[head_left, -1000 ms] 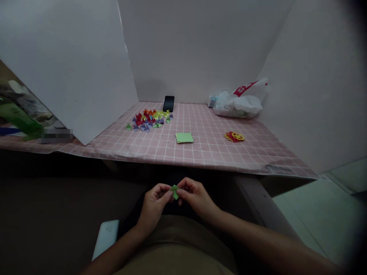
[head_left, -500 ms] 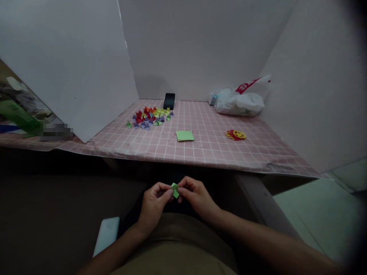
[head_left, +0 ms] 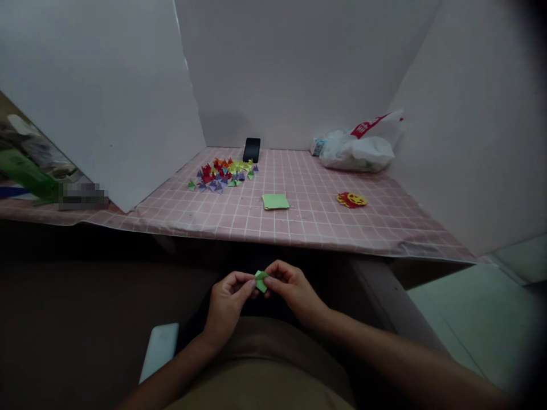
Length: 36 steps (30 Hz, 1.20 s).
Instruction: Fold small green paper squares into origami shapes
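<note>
A small folded piece of green paper (head_left: 260,281) is pinched between my two hands above my lap, below the table's front edge. My left hand (head_left: 228,299) grips its left side between thumb and fingers. On the right side, the thumb and fingers of my right hand (head_left: 294,293) close on the paper, covering part of it. On the table lies a stack of green paper squares (head_left: 276,201). Farther back to the left is a cluster of small folded paper pieces (head_left: 222,175) in red, orange, yellow, purple and green.
The pink checked tablecloth (head_left: 307,222) ends just beyond my hands. A black phone (head_left: 252,150) leans at the back. A white plastic bag (head_left: 359,151) and yellow and red cut-out shapes (head_left: 351,200) lie to the right. A white slab-like object (head_left: 159,350) sits by my left forearm.
My fingers have shifted slightly on the green paper, and a flap at its upper right now stands more toward my right hand. Things on the table stay put.
</note>
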{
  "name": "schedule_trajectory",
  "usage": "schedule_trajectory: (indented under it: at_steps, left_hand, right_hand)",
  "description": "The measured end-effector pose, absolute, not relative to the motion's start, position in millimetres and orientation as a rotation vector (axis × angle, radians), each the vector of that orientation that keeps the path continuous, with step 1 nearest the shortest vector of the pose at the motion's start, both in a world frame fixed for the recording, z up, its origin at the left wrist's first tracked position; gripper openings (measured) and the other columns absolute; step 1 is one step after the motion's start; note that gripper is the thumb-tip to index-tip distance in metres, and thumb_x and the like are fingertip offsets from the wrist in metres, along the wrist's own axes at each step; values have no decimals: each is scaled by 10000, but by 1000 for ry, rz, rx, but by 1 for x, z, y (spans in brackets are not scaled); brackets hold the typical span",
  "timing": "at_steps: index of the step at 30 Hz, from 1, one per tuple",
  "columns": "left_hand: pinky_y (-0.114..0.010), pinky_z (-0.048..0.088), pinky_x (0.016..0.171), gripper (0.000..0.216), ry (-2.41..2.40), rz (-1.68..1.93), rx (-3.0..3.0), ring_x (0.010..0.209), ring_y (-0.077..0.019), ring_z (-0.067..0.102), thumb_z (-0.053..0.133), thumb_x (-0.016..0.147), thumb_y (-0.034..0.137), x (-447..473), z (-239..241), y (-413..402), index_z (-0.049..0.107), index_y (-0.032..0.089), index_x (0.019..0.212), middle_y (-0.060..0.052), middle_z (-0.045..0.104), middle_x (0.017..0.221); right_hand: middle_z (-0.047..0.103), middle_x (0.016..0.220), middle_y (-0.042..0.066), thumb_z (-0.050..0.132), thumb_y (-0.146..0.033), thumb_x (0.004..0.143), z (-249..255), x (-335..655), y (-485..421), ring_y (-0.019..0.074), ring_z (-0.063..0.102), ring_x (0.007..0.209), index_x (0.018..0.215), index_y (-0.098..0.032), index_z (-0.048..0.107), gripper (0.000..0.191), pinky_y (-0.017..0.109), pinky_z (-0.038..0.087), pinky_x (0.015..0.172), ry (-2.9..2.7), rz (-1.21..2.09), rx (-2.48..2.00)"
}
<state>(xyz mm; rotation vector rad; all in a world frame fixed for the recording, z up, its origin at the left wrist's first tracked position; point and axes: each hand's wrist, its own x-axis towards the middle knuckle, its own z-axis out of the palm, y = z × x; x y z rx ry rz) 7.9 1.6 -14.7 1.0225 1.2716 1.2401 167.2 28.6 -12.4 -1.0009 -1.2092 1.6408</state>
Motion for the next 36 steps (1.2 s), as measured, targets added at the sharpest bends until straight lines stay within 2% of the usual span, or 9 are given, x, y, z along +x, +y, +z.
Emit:
schedule_trajectory:
  at_steps: [5, 11, 15, 28, 36]
  left_hand:
    - [-264, 524, 610, 143, 1266, 1240, 1092, 610, -165, 653, 724, 721, 288, 7, -14, 0, 697, 150, 747, -25, 711, 648]
    - [-250, 519, 595, 126, 1284, 1272, 1096, 599, -153, 642, 723, 710, 275, 8, -13, 1, 690, 156, 731, -13, 698, 641]
    - [-248, 521, 604, 111, 1279, 1284, 1105, 611, -149, 643, 719, 720, 263, 8, -14, 1, 685, 160, 739, -12, 701, 663]
    - [-248, 528, 629, 116, 1292, 1248, 1104, 631, -153, 654, 726, 719, 260, 10, -12, 0, 692, 155, 755, -18, 711, 682]
    - [-225, 503, 594, 110, 1271, 1284, 1183, 615, -136, 628, 708, 737, 266, 10, -20, 1, 666, 165, 752, 0, 684, 674]
  right_hand:
    - [610, 646, -27, 715, -305, 731, -13, 167, 28, 120, 565, 595, 695, -181, 553, 207, 275, 449, 625, -1226, 1637, -982]
    - [557, 726, -37, 716, -265, 721, -14, 165, 28, 119, 533, 658, 824, -210, 536, 215, 260, 443, 639, -1240, 1548, -923]
    - [541, 719, -33, 674, -247, 766, -16, 165, 27, 122, 516, 662, 798, -207, 535, 148, 264, 421, 641, -1339, 1446, -954]
    - [590, 658, -15, 615, -226, 787, -9, 167, 26, 133, 528, 617, 746, -186, 558, 80, 271, 408, 604, -1387, 1361, -1092]
    - [594, 674, -8, 618, -207, 776, -15, 165, 26, 138, 537, 633, 754, -177, 561, 68, 279, 422, 616, -1364, 1375, -1054]
